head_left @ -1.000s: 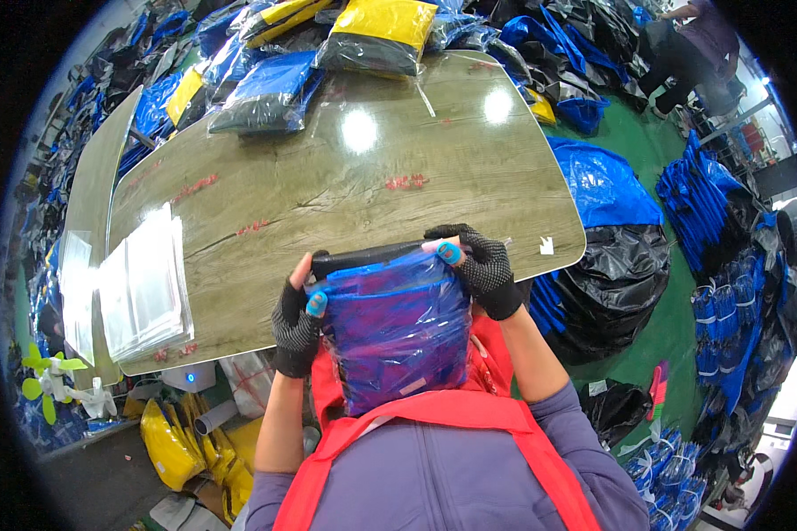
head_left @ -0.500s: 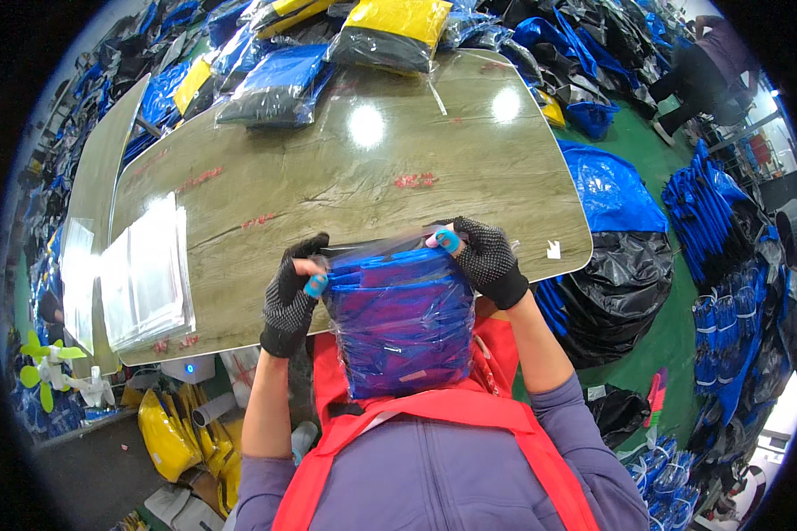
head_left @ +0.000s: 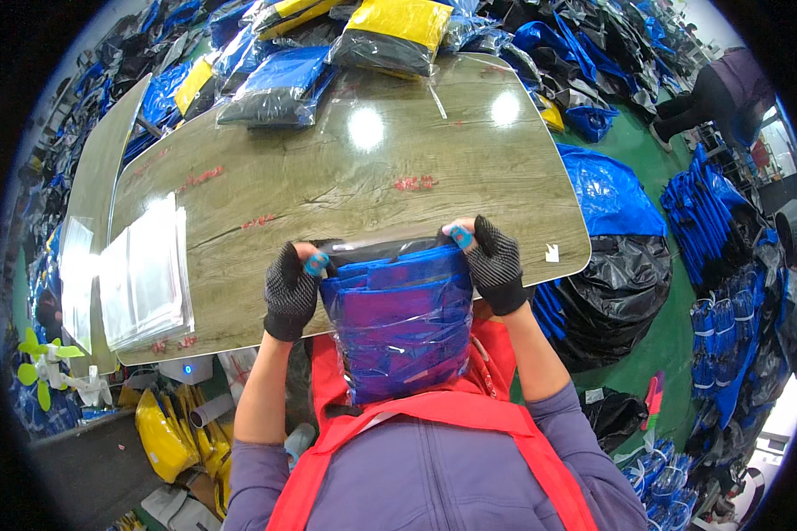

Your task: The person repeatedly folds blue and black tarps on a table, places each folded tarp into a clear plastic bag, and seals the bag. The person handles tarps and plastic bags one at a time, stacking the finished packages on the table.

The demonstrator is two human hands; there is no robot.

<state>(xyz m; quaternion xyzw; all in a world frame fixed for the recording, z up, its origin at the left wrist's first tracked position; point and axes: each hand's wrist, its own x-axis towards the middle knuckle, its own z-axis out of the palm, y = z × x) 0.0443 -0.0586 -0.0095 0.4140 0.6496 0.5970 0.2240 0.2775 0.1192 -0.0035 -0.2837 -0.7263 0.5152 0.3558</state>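
A clear plastic bag [head_left: 403,323] with a folded blue item inside hangs upright between my hands, in front of my red apron and against the table's near edge. My left hand [head_left: 292,288], in a black dotted glove with the thumb tip bare and blue tape round it, pinches the bag's left top corner. At the right top corner my right hand [head_left: 494,264], gloved and taped the same way, is closed on the plastic. The bag's upper edge is stretched between both thumbs, with a dark strip showing below it. My fingers behind the plastic are partly hidden.
A wood-patterned table [head_left: 328,195] lies ahead, with a stack of clear bags [head_left: 146,274] on its left. Packed blue-black [head_left: 279,84] and yellow-black bundles [head_left: 394,35] sit at its far edge. A large blue-and-black sack [head_left: 615,283] stands right. Another person [head_left: 722,93] is at far right.
My right hand has shifted slightly right and up, and the bag's top edge is drawn tauter and more level. The person at far right has moved a little.
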